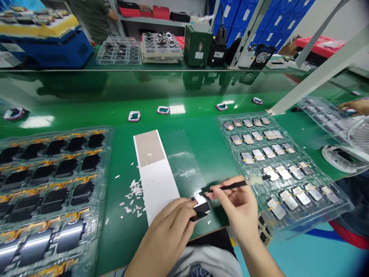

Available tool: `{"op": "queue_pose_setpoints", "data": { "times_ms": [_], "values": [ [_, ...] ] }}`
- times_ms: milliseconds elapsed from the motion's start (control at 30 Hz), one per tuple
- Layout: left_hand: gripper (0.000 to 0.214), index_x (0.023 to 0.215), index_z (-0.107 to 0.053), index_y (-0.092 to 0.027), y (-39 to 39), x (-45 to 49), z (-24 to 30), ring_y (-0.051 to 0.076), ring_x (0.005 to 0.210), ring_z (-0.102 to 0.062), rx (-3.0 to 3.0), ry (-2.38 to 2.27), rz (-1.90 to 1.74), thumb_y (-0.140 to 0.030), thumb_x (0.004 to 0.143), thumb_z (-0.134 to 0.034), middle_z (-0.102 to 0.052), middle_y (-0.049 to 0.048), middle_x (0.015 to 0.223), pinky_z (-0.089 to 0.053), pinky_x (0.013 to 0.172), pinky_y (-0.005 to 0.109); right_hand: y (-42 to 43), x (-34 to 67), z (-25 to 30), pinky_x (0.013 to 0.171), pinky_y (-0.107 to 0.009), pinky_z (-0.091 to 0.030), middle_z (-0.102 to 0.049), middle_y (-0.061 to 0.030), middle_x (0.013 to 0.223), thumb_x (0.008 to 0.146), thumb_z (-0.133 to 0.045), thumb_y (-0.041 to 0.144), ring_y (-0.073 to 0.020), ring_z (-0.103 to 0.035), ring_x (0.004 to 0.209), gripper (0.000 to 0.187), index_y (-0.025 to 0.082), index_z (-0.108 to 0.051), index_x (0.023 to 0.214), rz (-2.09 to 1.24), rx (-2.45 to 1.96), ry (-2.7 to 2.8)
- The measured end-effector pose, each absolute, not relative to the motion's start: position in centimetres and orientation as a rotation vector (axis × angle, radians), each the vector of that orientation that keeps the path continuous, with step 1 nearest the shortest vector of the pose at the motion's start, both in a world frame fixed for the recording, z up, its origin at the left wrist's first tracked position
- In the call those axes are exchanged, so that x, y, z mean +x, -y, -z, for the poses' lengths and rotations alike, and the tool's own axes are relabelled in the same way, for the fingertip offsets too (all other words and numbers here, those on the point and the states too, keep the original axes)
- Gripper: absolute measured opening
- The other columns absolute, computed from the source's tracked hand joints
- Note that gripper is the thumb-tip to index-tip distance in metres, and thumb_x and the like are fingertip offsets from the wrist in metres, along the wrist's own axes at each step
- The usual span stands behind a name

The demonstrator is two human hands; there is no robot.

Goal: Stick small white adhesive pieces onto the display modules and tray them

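- A glossy green workbench (184, 92) spans the view beneath everything.
- A clear plastic tray of black screens (57, 133) lies left; a clear plastic tray of silver-backed panels (219, 120) lies right.
- A long white paper strip (158, 188) lies between them, pale scraps (134, 194) beside it.
- The left hand (170, 227) grips a flat black panel (200, 211), held just above the bench.
- The right hand (236, 204) pinches a slim black tool (227, 186), its tip just over the panel.

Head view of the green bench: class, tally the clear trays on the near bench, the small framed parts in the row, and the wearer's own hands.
Clear trays: 3
Small framed parts: 5
Own hands: 2
Total: 10
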State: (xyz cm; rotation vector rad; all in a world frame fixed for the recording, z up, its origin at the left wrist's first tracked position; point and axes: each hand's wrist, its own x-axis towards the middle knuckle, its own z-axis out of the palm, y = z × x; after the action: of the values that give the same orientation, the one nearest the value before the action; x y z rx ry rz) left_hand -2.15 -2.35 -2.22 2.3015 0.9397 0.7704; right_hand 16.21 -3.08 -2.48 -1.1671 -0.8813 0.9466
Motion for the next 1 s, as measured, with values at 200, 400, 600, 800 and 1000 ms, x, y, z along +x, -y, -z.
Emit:
{"op": "queue_pose_setpoints", "data": {
  "times_ms": [200,400,600,800,1000],
  "values": [
    [0.008,0.093,-0.051,-0.022,2.4,-2.1,1.7,0.016,0.072,-0.06,2.109,-1.134,-0.876,-0.017,0.1,-0.049,-0.062,0.0003,0.081,-0.049,0.065,0.028,4.2,14.0,0.3,0.072,-0.03,-0.067,-0.071,0.0016,0.083,0.094,-0.062,0.011,-0.0178,-0.078,0.081,0.016,0.025,-0.056,0.1,-0.962,-0.892,0.866],
    [0.013,0.111,-0.054,-0.025,2.2,-1.3,0.5,0.013,0.074,-0.066,1.815,-1.137,-0.791,-0.02,0.099,-0.05,-0.069,-0.0022,0.09,-0.051,0.066,0.023,3.8,12.3,-1.0,0.082,-0.037,-0.066,-0.069,-0.0001,0.085,0.092,-0.058,0.001,-0.0183,-0.076,0.089,0.025,0.023,-0.055,0.101,-0.834,-0.816,1.003],
    [0.033,0.132,-0.055,-0.025,1.8,-0.6,0.7,0.016,0.113,-0.065,1.792,-1.04,-0.825,-0.02,0.103,-0.04,-0.068,0.0044,0.124,-0.05,0.096,0.025,3.6,11.7,-0.2,0.088,-0.042,-0.066,-0.069,-0.0015,0.092,0.091,-0.053,-0.005,-0.0206,-0.075,0.098,0.032,0.022,-0.054,0.106,-0.715,-0.773,1.088],
    [0.047,0.148,-0.04,-0.024,1.8,-0.5,1.2,0.016,0.092,-0.069,1.826,-1.075,-0.858,-0.019,0.102,-0.039,-0.072,0.0035,0.109,-0.054,0.084,0.026,3.6,11.2,0.4,0.088,-0.043,-0.066,-0.069,-0.0034,0.094,0.09,-0.053,-0.007,-0.0216,-0.075,0.1,0.033,0.02,-0.053,0.107,-0.627,-0.77,1.123],
    [0.051,0.154,-0.031,-0.022,1.9,-0.6,0.9,0.018,0.102,-0.067,1.837,-1.054,-0.852,-0.023,0.103,-0.037,-0.065,0.0089,0.129,-0.053,0.091,0.029,3.3,11.1,0.6,0.085,-0.041,-0.067,-0.069,-0.0032,0.092,0.089,-0.054,-0.007,-0.0205,-0.075,0.098,0.031,0.02,-0.053,0.106,-0.576,-0.798,1.141]
  ]
}}
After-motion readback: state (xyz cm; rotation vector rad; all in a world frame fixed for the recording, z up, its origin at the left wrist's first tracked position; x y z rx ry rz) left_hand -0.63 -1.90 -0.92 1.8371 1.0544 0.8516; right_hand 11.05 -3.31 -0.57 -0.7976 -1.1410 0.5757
